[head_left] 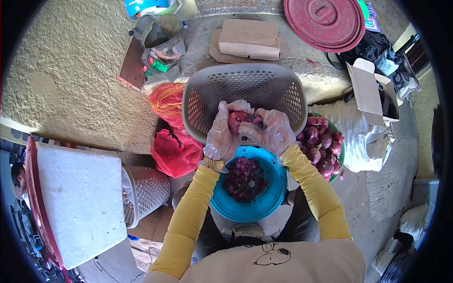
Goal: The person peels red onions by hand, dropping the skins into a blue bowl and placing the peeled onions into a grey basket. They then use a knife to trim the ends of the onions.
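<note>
Both hands wear clear plastic gloves over yellow sleeves. My left hand [223,137] is curled around a red onion [237,121] at the near rim of the grey perforated basket [193,101]. On the onion's right side, my right hand [272,130] has its fingers bent in against it. Below them sits a blue basin [278,188] with dark red onion skins [245,179] in it. Close to my right hand, several red onions [324,144] are heaped in a green basin [340,165].
Red mesh bags [177,151] lie left of the basket. A cardboard box [249,38] and a red lid [324,21] rest on the ledge behind. At the left stand a white board [80,198] and a white perforated basket [150,191]. A white sack [351,132] lies right.
</note>
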Demonstrator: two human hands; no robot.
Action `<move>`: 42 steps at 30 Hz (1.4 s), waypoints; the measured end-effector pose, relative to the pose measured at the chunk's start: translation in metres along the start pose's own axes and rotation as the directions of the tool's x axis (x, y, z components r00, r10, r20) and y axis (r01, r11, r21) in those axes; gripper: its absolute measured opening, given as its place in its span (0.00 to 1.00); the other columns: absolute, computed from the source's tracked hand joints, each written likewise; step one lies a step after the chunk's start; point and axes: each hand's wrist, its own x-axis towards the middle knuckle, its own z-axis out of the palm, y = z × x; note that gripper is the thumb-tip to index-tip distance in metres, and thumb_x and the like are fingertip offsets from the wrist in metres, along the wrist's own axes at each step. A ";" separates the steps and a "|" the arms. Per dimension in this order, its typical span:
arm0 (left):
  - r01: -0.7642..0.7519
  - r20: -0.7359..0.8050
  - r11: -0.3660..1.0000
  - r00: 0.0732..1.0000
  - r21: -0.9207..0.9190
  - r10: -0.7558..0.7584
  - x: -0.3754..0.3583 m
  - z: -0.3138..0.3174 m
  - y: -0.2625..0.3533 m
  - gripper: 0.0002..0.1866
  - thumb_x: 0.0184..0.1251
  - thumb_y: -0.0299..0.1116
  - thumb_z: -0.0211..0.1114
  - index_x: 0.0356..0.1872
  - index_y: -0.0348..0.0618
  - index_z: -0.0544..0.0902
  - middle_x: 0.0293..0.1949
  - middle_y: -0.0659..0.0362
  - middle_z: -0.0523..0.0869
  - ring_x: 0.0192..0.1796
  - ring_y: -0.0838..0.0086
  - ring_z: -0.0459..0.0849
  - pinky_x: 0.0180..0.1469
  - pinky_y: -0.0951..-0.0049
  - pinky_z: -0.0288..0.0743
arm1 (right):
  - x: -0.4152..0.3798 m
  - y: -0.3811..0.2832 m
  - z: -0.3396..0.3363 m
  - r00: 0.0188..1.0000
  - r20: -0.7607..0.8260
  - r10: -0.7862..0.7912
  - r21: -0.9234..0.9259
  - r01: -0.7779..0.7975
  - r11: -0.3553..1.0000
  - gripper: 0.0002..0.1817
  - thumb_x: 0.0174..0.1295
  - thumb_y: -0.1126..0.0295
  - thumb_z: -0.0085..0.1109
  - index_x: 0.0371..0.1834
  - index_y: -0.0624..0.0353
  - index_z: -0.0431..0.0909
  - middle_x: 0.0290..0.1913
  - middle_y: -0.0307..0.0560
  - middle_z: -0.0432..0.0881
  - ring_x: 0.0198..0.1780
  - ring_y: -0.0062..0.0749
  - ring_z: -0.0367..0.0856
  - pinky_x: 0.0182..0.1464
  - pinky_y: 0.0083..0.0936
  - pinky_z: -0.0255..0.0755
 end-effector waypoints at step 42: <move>0.128 -0.267 0.973 0.947 -0.193 -0.178 -0.006 -0.005 0.025 0.22 0.84 0.50 0.59 0.50 0.37 0.83 0.49 0.52 0.85 0.54 0.59 0.86 0.57 0.57 0.86 | -0.006 0.006 0.013 0.819 0.469 -0.332 -0.093 0.420 0.903 0.35 0.65 0.29 0.58 0.32 0.53 0.87 0.27 0.55 0.84 0.35 0.57 0.85 0.41 0.48 0.78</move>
